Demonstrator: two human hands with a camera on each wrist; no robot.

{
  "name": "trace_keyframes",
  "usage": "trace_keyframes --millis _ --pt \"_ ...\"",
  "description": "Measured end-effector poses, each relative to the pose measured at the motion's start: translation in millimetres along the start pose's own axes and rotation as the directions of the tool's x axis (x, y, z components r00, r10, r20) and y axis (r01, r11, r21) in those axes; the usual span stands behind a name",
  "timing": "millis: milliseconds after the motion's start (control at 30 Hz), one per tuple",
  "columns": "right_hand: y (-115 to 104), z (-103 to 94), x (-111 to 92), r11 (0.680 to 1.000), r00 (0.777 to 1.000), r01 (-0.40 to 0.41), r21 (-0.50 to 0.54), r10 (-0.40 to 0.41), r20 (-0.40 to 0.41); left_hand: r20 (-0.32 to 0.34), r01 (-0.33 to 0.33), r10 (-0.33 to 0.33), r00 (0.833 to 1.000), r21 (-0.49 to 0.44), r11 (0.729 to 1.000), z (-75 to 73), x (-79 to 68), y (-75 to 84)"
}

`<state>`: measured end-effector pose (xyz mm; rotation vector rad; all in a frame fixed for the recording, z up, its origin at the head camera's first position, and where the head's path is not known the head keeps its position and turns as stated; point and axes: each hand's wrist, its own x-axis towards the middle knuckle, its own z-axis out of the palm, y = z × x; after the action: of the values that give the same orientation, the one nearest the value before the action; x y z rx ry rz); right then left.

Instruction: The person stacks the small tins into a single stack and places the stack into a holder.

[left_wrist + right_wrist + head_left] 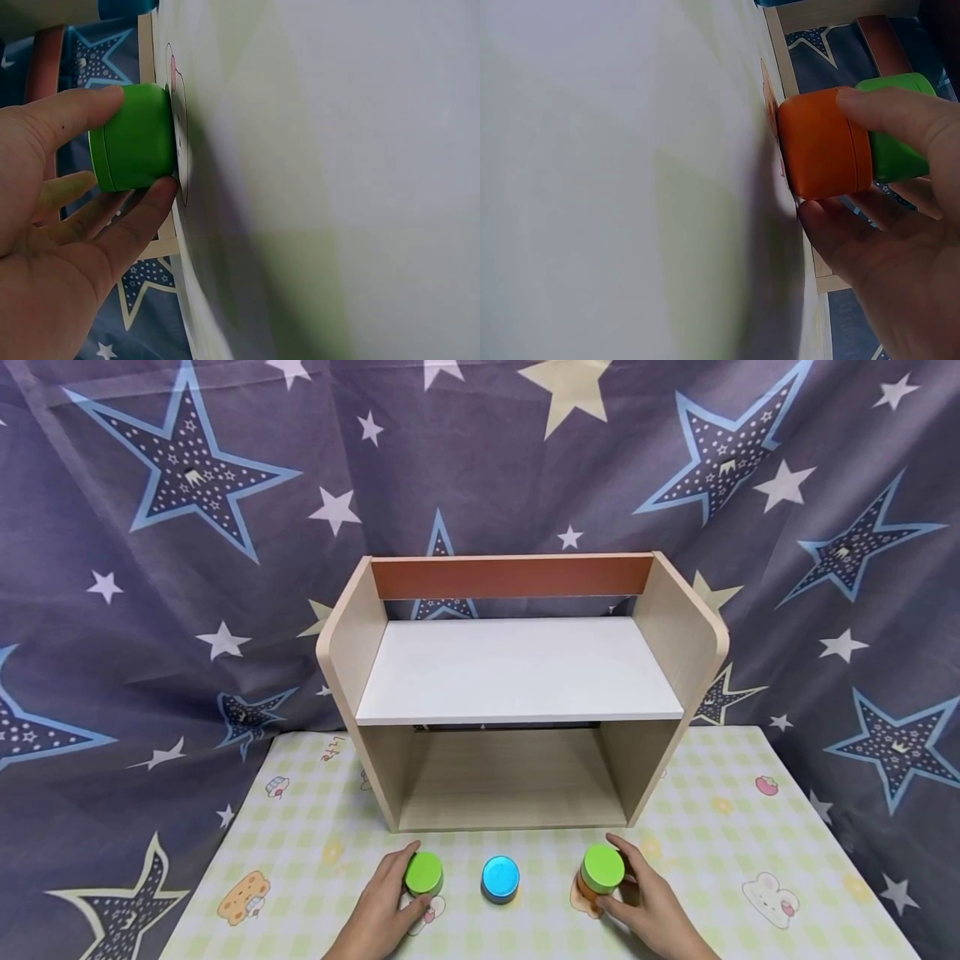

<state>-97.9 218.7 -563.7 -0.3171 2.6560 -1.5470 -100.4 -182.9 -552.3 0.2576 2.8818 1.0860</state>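
Observation:
On the table, a small round green jar (423, 873) stands between the thumb and fingers of my left hand (380, 906). The left wrist view shows the thumb against one side of this jar (136, 136) and a fingertip at its lower edge. To the right, an orange jar (821, 144) carries another green jar (901, 154) stacked on top. My right hand (648, 906) grips the orange one low down, thumb on one side and fingers on the other. Between the two hands a blue-lidded jar (500, 878) stands alone.
Behind the jars stands a wooden two-level shelf (517, 668) with a white upper board and a brown back rail. A checkered cloth (712, 852) with cartoon prints covers the table. A dark star-patterned curtain (480, 460) hangs behind.

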Motion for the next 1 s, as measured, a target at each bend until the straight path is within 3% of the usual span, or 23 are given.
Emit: trace_keyframes --millis 300,733,1000 --pt "-0.3 0.7 -0.6 1.000 1.000 -0.028 0.008 0.029 -0.004 0.004 0.002 -0.002 1.000 0.001 1.000 -1.0 -1.2 1.6" --pt "3.0 0.2 -0.9 1.000 1.000 0.005 0.005 -0.005 -0.003 0.014 -0.002 0.002 1.000 -0.002 1.000 -4.0 0.9 10.0" --pt "2.1 -0.4 -0.6 1.000 1.000 0.008 0.013 -0.008 -0.003 0.030 -0.031 0.034 0.999 -0.085 0.996 -6.4 1.8 18.9"
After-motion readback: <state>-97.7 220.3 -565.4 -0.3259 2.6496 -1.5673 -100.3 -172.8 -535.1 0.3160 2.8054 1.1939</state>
